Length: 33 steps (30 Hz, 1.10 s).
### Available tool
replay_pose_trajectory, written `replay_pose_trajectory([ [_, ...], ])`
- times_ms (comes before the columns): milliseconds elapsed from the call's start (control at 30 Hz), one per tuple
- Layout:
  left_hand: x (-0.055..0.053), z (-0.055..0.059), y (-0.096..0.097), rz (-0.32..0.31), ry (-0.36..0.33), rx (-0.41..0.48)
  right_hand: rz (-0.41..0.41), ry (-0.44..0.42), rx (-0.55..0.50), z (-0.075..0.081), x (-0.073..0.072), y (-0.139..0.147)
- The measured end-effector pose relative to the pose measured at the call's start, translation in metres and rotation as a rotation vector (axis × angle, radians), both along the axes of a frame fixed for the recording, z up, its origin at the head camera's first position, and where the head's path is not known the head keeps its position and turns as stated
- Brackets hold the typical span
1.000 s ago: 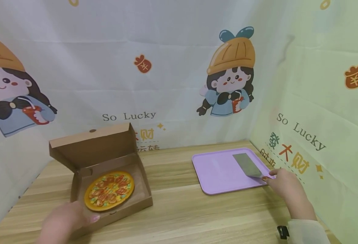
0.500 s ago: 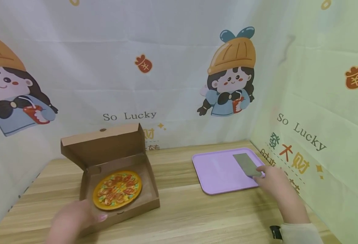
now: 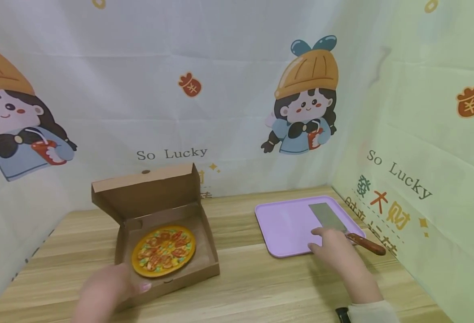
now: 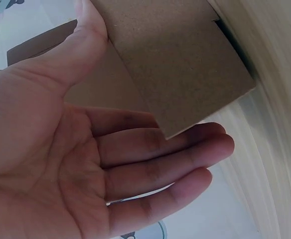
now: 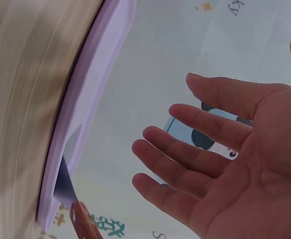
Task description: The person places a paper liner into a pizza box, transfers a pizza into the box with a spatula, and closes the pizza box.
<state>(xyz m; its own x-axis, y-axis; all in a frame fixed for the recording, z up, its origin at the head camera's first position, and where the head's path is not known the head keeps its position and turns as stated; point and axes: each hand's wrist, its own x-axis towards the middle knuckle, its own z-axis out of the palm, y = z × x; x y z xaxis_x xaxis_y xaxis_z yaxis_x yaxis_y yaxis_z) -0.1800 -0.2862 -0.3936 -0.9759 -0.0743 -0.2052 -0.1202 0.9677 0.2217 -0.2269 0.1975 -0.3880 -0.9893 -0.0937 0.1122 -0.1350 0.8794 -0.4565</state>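
Observation:
Fingers of my left hand [image 3: 105,291] lie fairly straight along the left side of an open cardboard pizza box [image 3: 210,272]; my thumb rests at the front wall's top edge. In the left wrist view the fingers pass behind the box corner [image 4: 185,74]. Inside the box lies a toy pizza [image 3: 164,251] with a yellow crust. My right hand [image 3: 335,251] hovers over the front of a purple tray [image 3: 285,224], fingers spread, holding nothing. A flat metal spatula [image 3: 326,215] lies on the tray, its brown wooden handle [image 3: 366,243] sticking out over the right edge.
Both things stand on a wood-grain table [image 3: 245,287]. Behind and to the right hang pale cloth walls [image 3: 229,112] printed with cartoon figures. The box lid [image 3: 148,193] stands raised at the back, near the cloth.
Box, pizza and left hand have slid right together. My right hand has let go of the spatula handle and moved left over the tray; the spatula stays where it was.

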Motion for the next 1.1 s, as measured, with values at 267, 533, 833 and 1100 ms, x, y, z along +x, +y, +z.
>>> replay_pose_trajectory([
  [267, -0.003, -0.003, 0.009, -0.018, 0.028, -0.007, 0.023, -0.006, -0.04, -0.003, 0.003, -0.029],
  [533, -0.006, 0.0, 0.021, -0.007, 0.006, -0.029, 0.051, -0.002, -0.07, -0.006, 0.004, -0.049],
  [833, -0.006, 0.002, 0.035, -0.021, 0.033, -0.033, 0.084, -0.028, -0.142, -0.014, 0.011, -0.075],
  [1100, -0.009, 0.001, 0.048, -0.065, 0.081, -0.062, 0.178, 0.011, -0.181, -0.02, 0.014, -0.099],
])
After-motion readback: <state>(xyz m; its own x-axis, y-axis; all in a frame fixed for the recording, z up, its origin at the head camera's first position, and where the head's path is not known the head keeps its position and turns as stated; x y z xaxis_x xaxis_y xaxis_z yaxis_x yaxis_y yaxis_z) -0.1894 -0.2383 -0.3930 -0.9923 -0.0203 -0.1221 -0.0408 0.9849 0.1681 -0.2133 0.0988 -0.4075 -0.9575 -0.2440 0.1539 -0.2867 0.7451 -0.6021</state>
